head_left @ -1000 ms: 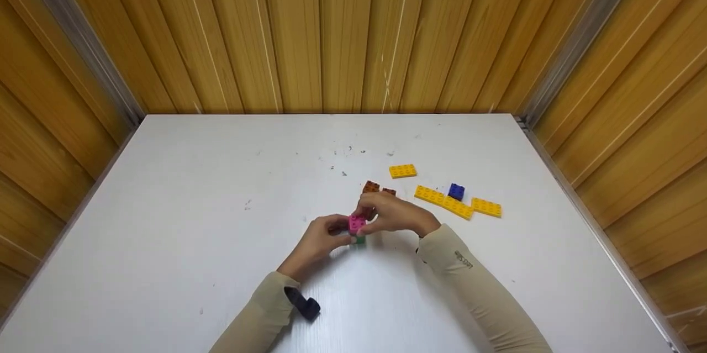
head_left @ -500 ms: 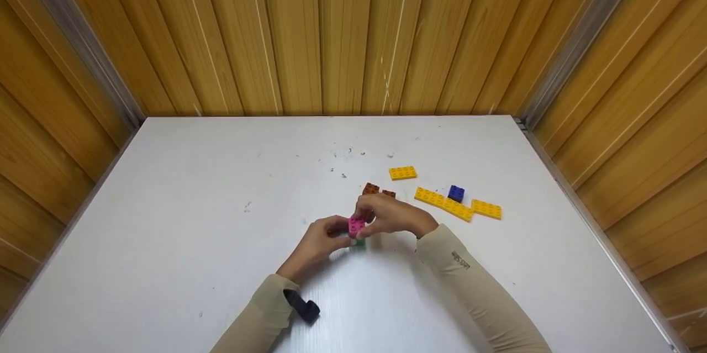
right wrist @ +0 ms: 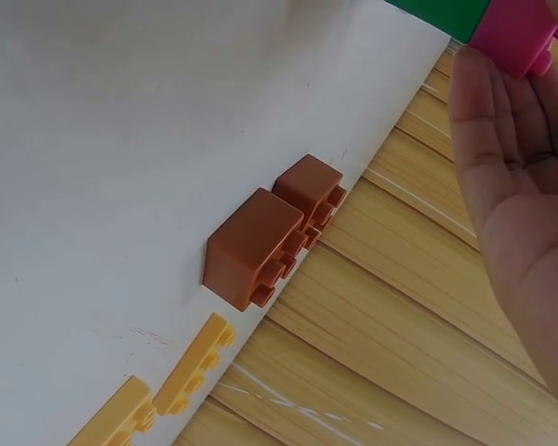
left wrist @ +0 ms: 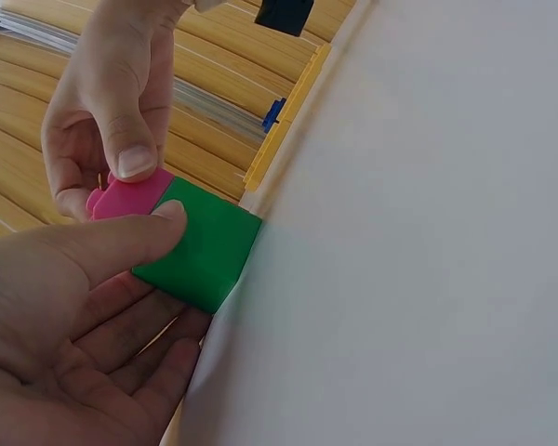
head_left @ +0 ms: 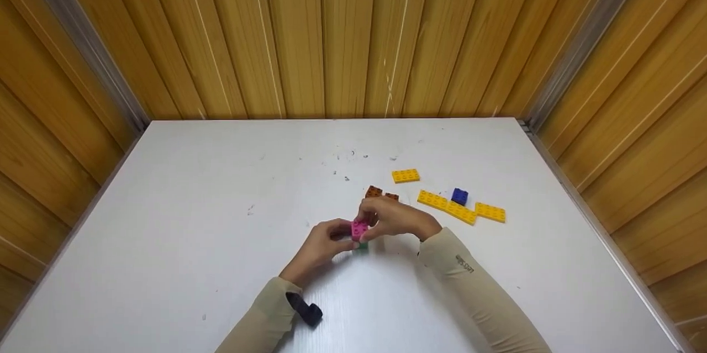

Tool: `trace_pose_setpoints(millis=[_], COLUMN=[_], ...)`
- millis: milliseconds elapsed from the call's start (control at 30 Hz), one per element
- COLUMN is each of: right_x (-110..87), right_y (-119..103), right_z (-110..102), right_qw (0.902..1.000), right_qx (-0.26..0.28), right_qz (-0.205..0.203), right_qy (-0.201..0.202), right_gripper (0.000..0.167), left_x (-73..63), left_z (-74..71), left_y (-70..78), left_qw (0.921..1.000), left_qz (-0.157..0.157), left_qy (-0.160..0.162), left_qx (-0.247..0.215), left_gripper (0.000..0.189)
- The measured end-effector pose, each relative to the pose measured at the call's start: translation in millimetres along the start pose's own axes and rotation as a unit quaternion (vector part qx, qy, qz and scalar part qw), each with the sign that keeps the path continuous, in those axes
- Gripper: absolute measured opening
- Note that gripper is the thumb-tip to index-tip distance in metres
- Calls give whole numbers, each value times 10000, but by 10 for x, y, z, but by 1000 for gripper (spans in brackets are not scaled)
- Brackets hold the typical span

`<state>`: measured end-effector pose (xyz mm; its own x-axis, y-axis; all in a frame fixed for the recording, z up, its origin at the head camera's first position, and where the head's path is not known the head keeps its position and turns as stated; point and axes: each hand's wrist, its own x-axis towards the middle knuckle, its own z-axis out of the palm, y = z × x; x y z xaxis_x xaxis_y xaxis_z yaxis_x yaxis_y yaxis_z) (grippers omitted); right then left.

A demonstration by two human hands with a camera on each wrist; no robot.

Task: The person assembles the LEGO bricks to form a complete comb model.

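Note:
A pink toy building brick (head_left: 359, 230) sits against a green brick (left wrist: 209, 246), the two lined up as a small stack near the middle of the table. My left hand (head_left: 320, 242) grips the green brick from the left, its thumb lying across the face close to the seam. From the right, my right hand (head_left: 395, 217) pinches the pink brick, thumb on the near side and fingers behind. In the left wrist view the green brick's lower edge is right at the tabletop. Two brown bricks, one larger (right wrist: 251, 246) and one farther (right wrist: 309, 186), stand just beyond my right hand.
Several flat yellow plates lie at the right, one of them a back plate (head_left: 406, 175) and another a right-hand plate (head_left: 490, 212). A blue brick (head_left: 459, 196) stands among them. Wood-patterned walls (head_left: 342, 38) border the white table (head_left: 221, 231) at the back and sides.
Both hands keep their hold on the pink and green bricks, with hardly any movement. The whole head view has shifted slightly, so everything appears a little lower.

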<state>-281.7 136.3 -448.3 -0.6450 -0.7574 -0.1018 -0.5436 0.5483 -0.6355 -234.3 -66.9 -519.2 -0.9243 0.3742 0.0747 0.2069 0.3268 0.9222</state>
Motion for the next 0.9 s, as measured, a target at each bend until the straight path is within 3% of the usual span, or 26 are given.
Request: trace_pose_setpoints(millis=[333,633,767,900], right_x=[-24,-37,-54,-80], right_y=[4,36,48,46], right_z=[14,27,24,8], right_qw=[9997,9995,9990,9994], right_qx=[218,236,263,181], right_qz=[77,-196,-370,-288], right_qy=[11,57,26,-50], right_gripper=[25,29,31,32], left_x=[1,-8,-11,-15], left_z=[6,-14,-12,-3], left_y=[-10,7,-4,11], left_qw=[9999,10000,9998,9999], left_qz=[62,31,158,101], left_qy=[-7,9,5,-1], left_qx=[-81,-83,-104,-59], left_gripper=[38,38,39,40])
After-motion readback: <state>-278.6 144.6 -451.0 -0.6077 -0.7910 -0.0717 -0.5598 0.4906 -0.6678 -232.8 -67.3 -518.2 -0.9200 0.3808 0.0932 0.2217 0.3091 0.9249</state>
